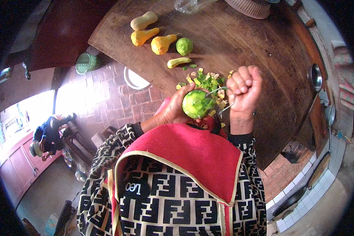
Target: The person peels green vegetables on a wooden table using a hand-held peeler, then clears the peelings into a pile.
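Note:
My left hand (177, 106) is closed around a partly peeled green squash (196, 103), held just above the red apron. Raised at its right, my right hand (243, 88) grips a metal peeler (216, 90), whose end reaches to the squash; the exact type of tool is unclear. Green and yellow peelings (208, 81) lie on the wooden table beyond the squash. Farther back are a peeled green squash (184, 46), a small yellow piece of squash (178, 62), two peeled orange butternut squashes (163, 44) and a pale, tan butternut squash (144, 20).
The wooden table (268, 53) has a woven basket (250, 8) and a clear plastic bag (185, 5) at its far side. On the floor at left are a green basket (87, 63) and a white basin (135, 79). Another person sits far left. Pans stand by the tiled stove at right.

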The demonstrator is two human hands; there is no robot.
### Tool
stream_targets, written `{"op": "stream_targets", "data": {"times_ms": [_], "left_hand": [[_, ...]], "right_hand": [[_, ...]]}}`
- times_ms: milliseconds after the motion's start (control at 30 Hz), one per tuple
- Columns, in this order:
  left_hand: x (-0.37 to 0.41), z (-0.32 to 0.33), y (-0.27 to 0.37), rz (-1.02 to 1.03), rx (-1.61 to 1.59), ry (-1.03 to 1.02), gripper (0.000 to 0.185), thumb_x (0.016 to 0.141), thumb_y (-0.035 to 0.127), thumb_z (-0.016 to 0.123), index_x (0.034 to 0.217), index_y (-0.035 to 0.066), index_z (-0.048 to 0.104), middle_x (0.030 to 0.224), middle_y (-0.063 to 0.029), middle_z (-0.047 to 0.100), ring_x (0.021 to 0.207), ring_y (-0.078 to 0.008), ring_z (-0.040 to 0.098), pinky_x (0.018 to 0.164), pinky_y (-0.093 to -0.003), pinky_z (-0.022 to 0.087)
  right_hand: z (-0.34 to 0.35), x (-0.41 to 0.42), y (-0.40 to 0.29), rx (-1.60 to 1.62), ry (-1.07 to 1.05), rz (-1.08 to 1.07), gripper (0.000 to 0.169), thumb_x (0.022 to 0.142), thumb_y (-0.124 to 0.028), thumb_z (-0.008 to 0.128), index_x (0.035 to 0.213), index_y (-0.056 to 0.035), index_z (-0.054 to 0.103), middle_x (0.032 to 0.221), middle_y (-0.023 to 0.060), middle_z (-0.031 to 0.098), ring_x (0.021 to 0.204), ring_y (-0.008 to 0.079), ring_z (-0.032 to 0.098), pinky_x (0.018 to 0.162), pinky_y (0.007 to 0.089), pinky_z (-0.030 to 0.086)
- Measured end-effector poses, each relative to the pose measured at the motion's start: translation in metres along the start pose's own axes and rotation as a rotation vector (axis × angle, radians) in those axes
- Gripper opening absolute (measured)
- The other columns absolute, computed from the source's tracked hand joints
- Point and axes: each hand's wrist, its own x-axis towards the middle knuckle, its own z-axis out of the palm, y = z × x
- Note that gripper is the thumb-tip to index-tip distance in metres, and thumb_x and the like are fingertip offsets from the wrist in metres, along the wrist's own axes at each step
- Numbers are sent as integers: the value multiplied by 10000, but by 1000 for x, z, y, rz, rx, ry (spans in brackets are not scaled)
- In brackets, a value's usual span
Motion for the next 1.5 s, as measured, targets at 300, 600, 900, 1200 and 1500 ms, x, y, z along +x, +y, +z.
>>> {"op": "stream_targets", "data": {"times_ms": [300,600,900,1200,1500], "left_hand": [[5,15,0,103,10,85,505,801,460,428,1134,82,430,1097,-110,502,978,-245,498,779,-404,422],[-1,29,0,110,112,257,540,814,525,344,1136,98,418,1071,-101,515,967,-228,508,774,-370,432],[1,44,-2,96,171,438,521,806,521,351,1066,84,464,987,-92,548,877,-207,536,683,-347,452],[2,28,2,19,176,341,436,780,455,423,1006,87,486,929,-92,554,839,-222,535,662,-363,449],[-1,7,-1,55,161,261,429,769,464,447,1009,111,490,918,-77,543,778,-206,531,571,-372,448]], "right_hand": [[8,-1,11,76,-102,66,194,840,-176,460,664,-110,411,512,-53,328,387,36,299,342,180,276],[14,1,24,38,-56,125,261,837,-195,469,611,-127,358,508,-54,312,389,41,294,349,185,271],[11,1,27,-15,-59,124,293,827,-209,476,577,-128,346,497,-48,317,391,49,309,360,205,286],[11,-1,23,-52,-8,103,310,828,-215,469,563,-143,326,508,-51,312,387,49,293,352,200,279],[-3,5,-4,42,40,-19,304,833,-190,448,563,-146,318,489,-61,312,385,34,288,358,181,267]]}}
